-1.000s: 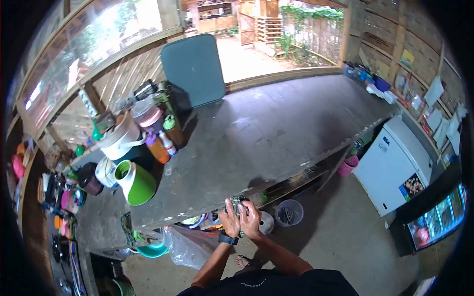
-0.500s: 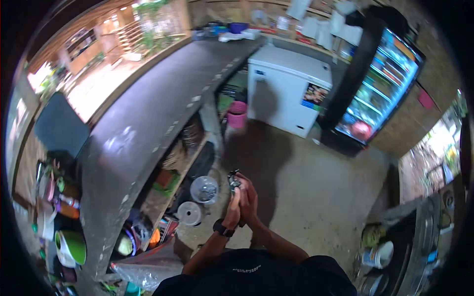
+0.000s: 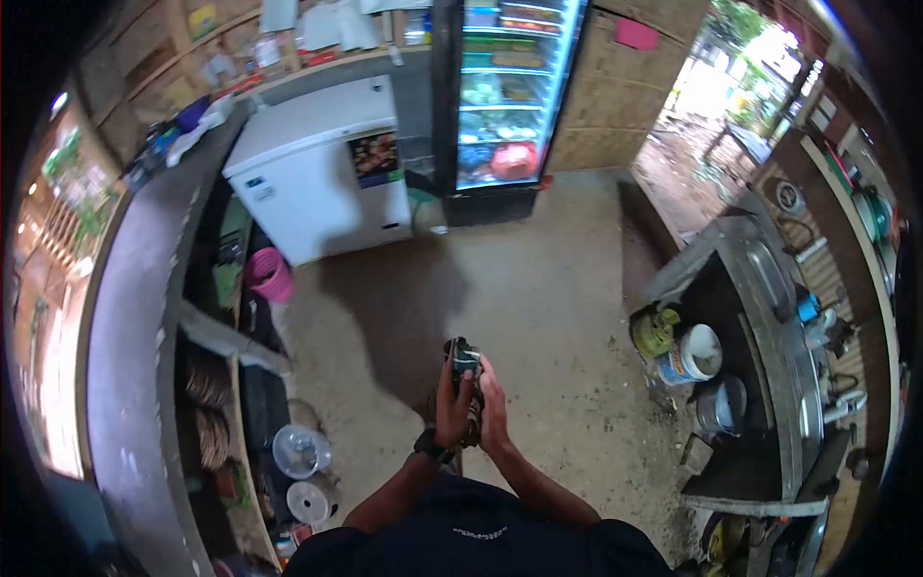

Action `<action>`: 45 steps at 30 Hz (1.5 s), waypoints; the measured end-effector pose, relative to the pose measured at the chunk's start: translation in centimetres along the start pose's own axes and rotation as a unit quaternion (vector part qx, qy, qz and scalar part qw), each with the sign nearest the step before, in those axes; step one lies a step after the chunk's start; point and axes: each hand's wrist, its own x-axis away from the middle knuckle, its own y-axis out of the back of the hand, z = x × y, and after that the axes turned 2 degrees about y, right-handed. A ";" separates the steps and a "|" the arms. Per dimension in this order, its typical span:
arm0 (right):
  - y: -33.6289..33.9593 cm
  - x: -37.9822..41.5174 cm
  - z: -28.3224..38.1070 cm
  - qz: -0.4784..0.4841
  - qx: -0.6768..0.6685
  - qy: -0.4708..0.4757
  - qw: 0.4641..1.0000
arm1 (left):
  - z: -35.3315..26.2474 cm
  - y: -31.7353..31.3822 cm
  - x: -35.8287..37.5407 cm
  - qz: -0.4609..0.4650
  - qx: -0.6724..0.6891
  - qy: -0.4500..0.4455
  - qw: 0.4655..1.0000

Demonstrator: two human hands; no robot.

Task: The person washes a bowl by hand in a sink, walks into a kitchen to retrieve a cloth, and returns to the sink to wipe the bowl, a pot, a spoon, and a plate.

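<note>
Both hands are together in front of the body, around a small dark object [image 3: 465, 358] with pale stripes or straps. My left hand [image 3: 452, 409], with a black watch [image 3: 433, 446] on its wrist, wraps the object's left side. On the right side, my right hand [image 3: 492, 409] presses against it with the fingers pointing forward. Something dark and patterned shows between the palms. What exactly the object is, I cannot make out.
A white chest freezer [image 3: 317, 163] and a lit glass-door fridge [image 3: 500, 106] stand ahead. A long counter [image 3: 135, 317] with shelves, a pink basket [image 3: 268, 274] and clear tubs [image 3: 301, 451] are left. Buckets [image 3: 690, 354] stand beside a sink counter [image 3: 764, 279] at right, near a doorway.
The view has swung to the right, bringing the doorway and sink counter further in. The hands have stayed around the dark object, which now shows more upright between them.
</note>
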 end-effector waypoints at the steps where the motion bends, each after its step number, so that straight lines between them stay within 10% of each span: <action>1: 1.1 -1.6 -0.7 -0.006 0.040 0.015 0.999 | 1.3 -1.3 -2.1 -0.030 -0.021 -0.041 0.999; 8: 10.1 -15.4 0.6 -0.201 0.297 0.026 0.933 | 2.2 -8.7 -16.1 0.167 -0.321 0.036 0.932; 22: 30.2 -39.5 6.5 -0.471 0.199 0.073 0.856 | 10.6 -31.6 -41.1 0.372 -0.245 -0.017 0.895; 27: 39.4 -50.5 9.3 -0.459 0.142 0.064 0.875 | 13.8 -42.8 -50.3 0.355 -0.271 -0.144 0.883; 34: 49.1 -65.4 17.3 -0.375 0.051 0.119 0.918 | 16.3 -58.4 -60.7 0.355 -0.065 0.080 0.929; 40: 60.3 -77.8 17.6 -0.390 0.176 0.146 0.892 | 21.4 -69.2 -71.7 0.288 -0.188 -0.028 0.938; 45: 68.3 -89.2 21.2 -0.402 0.110 0.167 0.894 | 27.2 -79.4 -83.6 0.338 -0.177 0.056 0.923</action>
